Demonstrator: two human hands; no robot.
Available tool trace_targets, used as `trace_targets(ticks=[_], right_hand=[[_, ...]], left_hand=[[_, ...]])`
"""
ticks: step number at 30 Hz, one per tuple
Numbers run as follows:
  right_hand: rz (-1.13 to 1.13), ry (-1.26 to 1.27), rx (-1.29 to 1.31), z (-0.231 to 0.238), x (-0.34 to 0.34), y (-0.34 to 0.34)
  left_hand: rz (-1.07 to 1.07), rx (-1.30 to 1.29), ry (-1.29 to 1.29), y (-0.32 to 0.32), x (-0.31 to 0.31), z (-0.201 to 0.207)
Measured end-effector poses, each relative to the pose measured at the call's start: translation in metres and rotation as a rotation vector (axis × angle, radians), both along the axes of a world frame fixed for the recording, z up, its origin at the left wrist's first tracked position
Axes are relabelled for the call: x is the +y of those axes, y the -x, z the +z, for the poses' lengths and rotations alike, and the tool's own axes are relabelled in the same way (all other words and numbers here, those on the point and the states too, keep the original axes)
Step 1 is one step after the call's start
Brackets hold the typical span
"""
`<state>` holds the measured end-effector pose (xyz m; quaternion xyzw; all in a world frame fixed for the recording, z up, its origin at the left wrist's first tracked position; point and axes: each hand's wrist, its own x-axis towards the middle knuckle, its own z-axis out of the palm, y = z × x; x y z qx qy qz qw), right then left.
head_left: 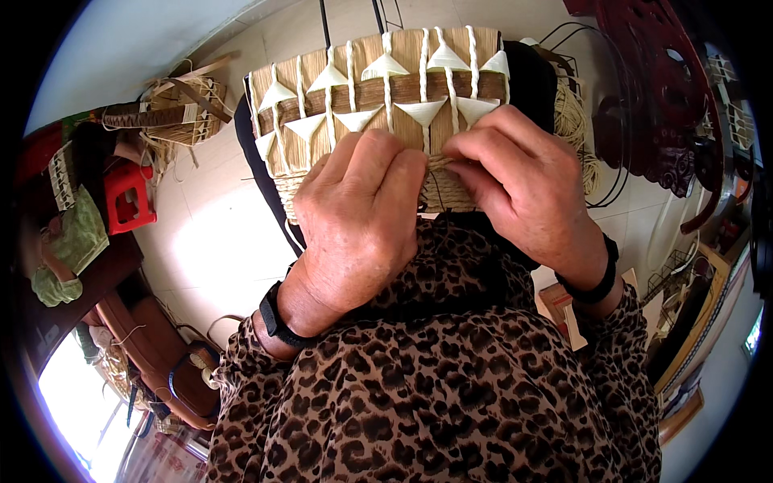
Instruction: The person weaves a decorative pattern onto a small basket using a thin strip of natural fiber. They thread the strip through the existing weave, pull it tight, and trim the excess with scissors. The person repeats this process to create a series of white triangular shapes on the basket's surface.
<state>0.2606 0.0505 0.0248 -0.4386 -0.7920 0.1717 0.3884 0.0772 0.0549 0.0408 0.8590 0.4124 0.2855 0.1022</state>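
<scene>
A woven straw basket point(378, 97), tan with a brown band and white triangles, rests on my lap, its side toward me. My left hand point(362, 217) presses against the basket's lower woven edge, fingers curled together on the straw. My right hand point(523, 185) pinches the same edge just to the right, thumb and fingertips closed on the weave. The two hands almost touch at the middle. Each wrist wears a black band. The straw strand under the fingers is mostly hidden.
A second, part-made straw basket point(181, 109) lies on the tiled floor at the left, beside a red plastic stool point(129, 197). Dark carved wooden furniture point(660, 97) and a wire frame point(596, 88) stand at the right. A brown bench point(153, 346) sits lower left.
</scene>
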Motion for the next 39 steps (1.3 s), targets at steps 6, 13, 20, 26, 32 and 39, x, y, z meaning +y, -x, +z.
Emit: trace_targets(ticks=[6, 13, 20, 26, 32, 39], right_hand=[[0.024, -0.019, -0.004, 0.004, -0.002, 0.004], [-0.052, -0.045, -0.066, 0.003, -0.007, 0.001], [-0.018, 0.037, 0.091, 0.015, 0.006, -0.029], [-0.258, 0.182, 0.163, 0.034, 0.049, -0.049], [0.089, 0.691, 0.02, -0.001, 0.107, -0.042], [0.61, 0.858, -0.211, -0.02, 0.164, -0.021]], left_hand=[[0.008, 0.041, -0.123, 0.001, 0.006, -0.008], [-0.015, -0.014, -0.219, -0.003, 0.003, -0.02], [-0.017, -0.062, -0.167, -0.001, -0.002, -0.014], [0.028, -0.078, -0.149, 0.007, -0.006, -0.016], [0.085, -0.078, -0.139, 0.014, -0.013, -0.015], [0.125, -0.069, -0.103, 0.014, -0.021, -0.016]])
